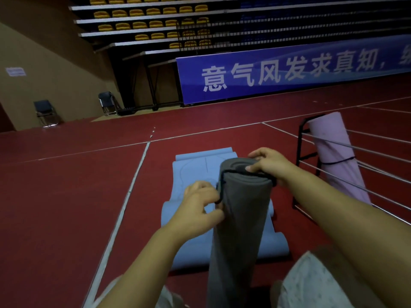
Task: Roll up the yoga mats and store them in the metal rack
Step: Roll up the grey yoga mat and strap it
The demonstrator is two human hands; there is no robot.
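While hands (198, 207) grip, grey mat (240, 218) upright

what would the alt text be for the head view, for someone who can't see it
A person holds a rolled grey yoga mat upright, the right hand gripping its top end and the left hand pinching a black cord around it. Blue mats lie unrolled on the red floor; a rolled pink mat leans in the metal rack.
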